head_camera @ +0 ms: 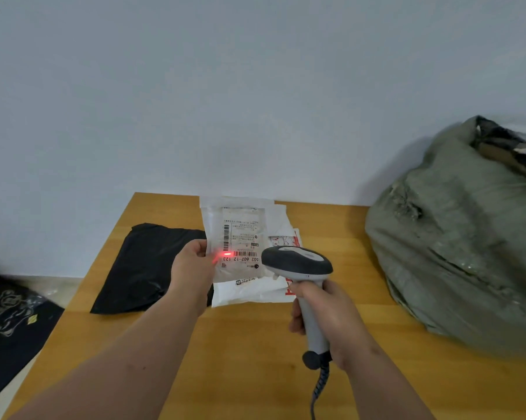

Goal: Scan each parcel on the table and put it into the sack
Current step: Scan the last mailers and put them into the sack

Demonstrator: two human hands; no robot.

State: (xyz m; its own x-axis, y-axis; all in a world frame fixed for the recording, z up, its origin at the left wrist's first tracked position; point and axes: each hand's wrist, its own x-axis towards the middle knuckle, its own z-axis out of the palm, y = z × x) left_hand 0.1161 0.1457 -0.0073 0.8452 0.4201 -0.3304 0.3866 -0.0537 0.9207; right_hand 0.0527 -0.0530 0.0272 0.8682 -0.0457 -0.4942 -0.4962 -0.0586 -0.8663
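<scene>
Wooden table [255, 359] against pale wall [225, 86]

A light-brown wooden worktop [255, 344] stands against a pale wall. On it lie a flat black plastic mailer bag [146, 268] at the left and a white plastic parcel with red print [255, 294] just beside it. A bulging grey-green woven sack [455, 253] rests on the right edge.

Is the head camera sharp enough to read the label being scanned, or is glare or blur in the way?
Head view: even, soft light; the white plastic parcel held by the left hand shows large digits, small print too soft; red scanner glow washes out one barcode end; grey-green woven sack smeared at the right edge.
</scene>
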